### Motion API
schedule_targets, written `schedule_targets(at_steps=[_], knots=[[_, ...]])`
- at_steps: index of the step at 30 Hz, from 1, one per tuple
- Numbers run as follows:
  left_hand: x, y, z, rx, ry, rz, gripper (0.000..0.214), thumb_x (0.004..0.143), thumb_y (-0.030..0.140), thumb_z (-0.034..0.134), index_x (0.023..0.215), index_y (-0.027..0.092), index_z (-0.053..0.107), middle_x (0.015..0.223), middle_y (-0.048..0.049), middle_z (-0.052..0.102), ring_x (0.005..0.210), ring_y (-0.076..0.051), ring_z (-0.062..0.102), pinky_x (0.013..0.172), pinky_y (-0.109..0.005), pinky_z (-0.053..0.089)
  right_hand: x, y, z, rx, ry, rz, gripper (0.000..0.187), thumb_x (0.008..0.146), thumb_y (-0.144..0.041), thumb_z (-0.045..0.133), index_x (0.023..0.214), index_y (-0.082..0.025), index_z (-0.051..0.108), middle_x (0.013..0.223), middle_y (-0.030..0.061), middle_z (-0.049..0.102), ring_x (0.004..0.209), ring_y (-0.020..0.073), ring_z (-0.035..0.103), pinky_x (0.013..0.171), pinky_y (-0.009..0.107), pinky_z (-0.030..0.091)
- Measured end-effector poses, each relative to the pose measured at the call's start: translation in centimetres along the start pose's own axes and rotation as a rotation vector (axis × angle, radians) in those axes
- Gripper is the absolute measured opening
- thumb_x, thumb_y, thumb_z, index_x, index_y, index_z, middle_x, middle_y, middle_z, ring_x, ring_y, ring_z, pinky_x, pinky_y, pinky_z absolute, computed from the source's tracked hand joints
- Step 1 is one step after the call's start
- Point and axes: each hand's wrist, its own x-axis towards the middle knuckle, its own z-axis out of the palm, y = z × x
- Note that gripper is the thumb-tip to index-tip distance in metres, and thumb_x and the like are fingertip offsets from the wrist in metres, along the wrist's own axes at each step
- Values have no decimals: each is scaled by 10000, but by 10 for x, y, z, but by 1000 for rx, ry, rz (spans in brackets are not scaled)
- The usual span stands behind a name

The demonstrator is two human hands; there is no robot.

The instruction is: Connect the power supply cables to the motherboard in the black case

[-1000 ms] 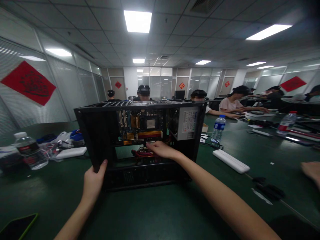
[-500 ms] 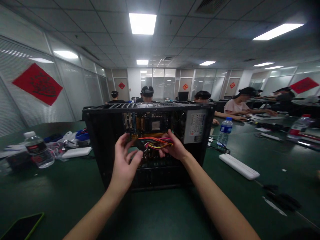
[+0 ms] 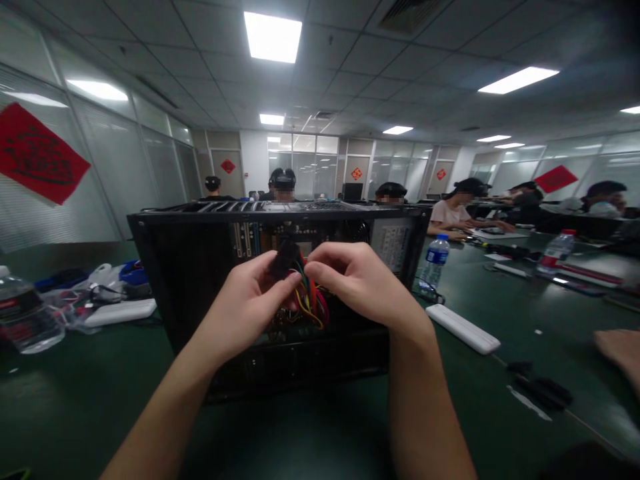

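An open black computer case [image 3: 320, 363] stands on the green table in front of me, its motherboard slots [image 3: 245, 239] and labelled power supply [image 3: 394, 245] visible inside. My left hand [image 3: 247, 297] is closed round a black power connector [image 3: 286, 260], held upright before the motherboard. A bundle of colored wires [image 3: 314, 303] runs from the connector and loops downward. My right hand [image 3: 365, 277] is closed, its thumb and forefinger pinching the wires just right of the connector. The hands partly hide the motherboard and the wires' far ends.
Left of the case lie a white power strip [image 3: 121, 312], plastic bags and a bottle [image 3: 25, 313]. On the right are a blue-capped water bottle [image 3: 435, 263], a white bar-shaped device [image 3: 463, 329] and black cable parts [image 3: 540, 387]. Several people sit at tables beyond.
My left hand has closed on the black connector and lifted it upright. My right hand has turned over and moved its pinch to the wires beside the connector. The view has shifted right.
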Motion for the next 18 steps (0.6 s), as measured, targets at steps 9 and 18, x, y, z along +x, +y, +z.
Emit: schedule_targets(at_steps=[9,18], knots=[[-13,6,-12,29,-9,-4,330,840,319,695,1126,179,605,822,-29,710,684,-168,688,633,-257,577,-13,-2,-8,153,78,6,363,890,-483,646,778,-139,628,719,19,611,646,112,541,546,211,414],[-28,28,-26,-182,15,48,304,819,234,730,1090,196,596,795,-17,724,596,-130,673,590,-215,575,-49,-20,-38,431,281,-70,239,853,-382,725,806,-180,607,781,30,684,633,137,644,496,227,510]])
